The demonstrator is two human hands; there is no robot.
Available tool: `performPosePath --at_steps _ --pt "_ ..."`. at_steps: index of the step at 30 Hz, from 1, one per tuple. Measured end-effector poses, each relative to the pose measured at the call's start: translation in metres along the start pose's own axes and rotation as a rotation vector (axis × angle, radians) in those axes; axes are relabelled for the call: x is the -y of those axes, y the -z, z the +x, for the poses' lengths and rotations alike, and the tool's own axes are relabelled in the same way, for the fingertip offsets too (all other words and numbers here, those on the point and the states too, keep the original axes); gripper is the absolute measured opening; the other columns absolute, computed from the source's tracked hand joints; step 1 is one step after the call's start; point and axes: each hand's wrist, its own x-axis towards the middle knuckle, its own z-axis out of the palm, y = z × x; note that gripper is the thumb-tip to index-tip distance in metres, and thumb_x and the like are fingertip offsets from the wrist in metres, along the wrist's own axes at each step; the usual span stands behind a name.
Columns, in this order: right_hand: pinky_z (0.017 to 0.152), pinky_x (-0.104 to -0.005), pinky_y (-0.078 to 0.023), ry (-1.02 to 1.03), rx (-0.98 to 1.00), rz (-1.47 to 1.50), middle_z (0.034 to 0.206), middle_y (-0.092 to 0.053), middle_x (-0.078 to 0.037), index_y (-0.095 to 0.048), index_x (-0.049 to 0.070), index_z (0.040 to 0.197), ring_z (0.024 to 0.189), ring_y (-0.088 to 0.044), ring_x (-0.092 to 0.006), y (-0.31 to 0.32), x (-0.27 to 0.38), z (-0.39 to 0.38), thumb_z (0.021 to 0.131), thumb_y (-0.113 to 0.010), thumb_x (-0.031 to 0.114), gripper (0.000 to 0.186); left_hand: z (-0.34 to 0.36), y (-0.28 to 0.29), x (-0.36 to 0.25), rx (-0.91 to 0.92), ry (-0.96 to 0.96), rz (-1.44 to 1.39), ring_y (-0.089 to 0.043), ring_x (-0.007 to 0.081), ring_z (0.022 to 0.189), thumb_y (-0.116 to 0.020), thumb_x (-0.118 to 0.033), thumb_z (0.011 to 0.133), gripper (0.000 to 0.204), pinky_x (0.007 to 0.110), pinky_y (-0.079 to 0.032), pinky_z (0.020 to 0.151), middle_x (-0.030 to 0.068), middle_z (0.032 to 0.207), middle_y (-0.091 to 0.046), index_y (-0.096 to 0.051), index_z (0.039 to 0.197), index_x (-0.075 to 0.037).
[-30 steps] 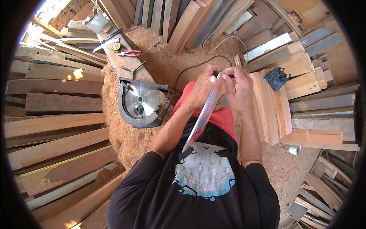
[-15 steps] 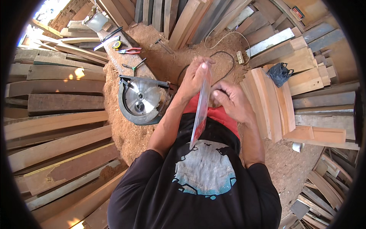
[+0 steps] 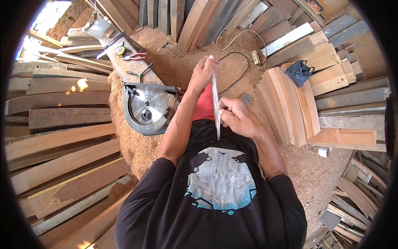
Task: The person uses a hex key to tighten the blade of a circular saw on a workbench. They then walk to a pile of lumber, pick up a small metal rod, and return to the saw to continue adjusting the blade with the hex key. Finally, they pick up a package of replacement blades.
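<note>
A thin, flat clear plastic package [image 3: 216, 101] stands almost edge-on in front of my body, so its contents cannot be made out. The far upper end of it is gripped in my left hand [image 3: 202, 75], thumb along the edge. My right hand [image 3: 238, 117] is closed with its bent fingers and thumb against the package's right side, lower down. To the left of my left forearm lies a circular saw [image 3: 146, 108], its toothed blade facing up. A T-shaped wrench [image 3: 140, 74] rests just beyond the saw.
Red-handled pliers [image 3: 134, 56] and a yellow tape measure [image 3: 120, 51] lie on a board at far left. Stacked planks [image 3: 70, 116] line the left side. Boards [image 3: 286, 108] and a black plastic bag [image 3: 299, 73] are at right. A power strip [image 3: 256, 57] lies on sawdust.
The package has turned more edge-on, showing less of its printed face. My right hand has moved down and left onto its side; my left hand has shifted slightly left.
</note>
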Motion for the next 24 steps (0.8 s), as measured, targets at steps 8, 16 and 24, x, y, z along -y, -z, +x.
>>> performPosePath --at_steps 8,16,24 --pt "0.076 -0.0272 -0.049 0.116 0.048 0.135 0.094 -0.063 -0.003 -0.057 0.0 0.108 0.082 -0.056 -0.0093 0.01 -0.016 -0.012 0.092 -0.058 0.007 0.018 0.012 0.002 0.011 -0.026 0.122 0.104 -0.065 0.024 0.097 -0.051 -0.05 0.105 0.054 0.039 -0.051 0.088 0.0154 0.099 -0.071 -0.071 0.112 0.0" --pt "0.085 -0.0399 -0.055 0.058 0.009 -0.228 0.104 -0.069 -0.017 -0.057 -0.002 0.115 0.095 -0.07 -0.0261 0.006 -0.013 -0.03 0.088 -0.08 0.018 0.041 0.024 0.004 0.04 -0.041 0.288 0.135 -0.066 0.0254 0.102 -0.048 -0.056 0.103 0.062 0.039 -0.051 0.091 0.0177 0.108 -0.073 -0.07 0.123 -0.001" --pt "0.088 -0.0447 -0.053 0.219 -0.104 -0.488 0.108 -0.067 -0.023 -0.062 -0.004 0.114 0.1 -0.067 -0.04 0.003 -0.036 -0.032 0.093 -0.073 0.016 0.031 0.026 -0.001 0.04 -0.036 0.329 0.052 -0.06 0.0211 0.084 -0.047 -0.059 0.104 0.064 0.038 -0.05 0.077 0.0109 0.089 -0.066 -0.069 0.107 0.001"
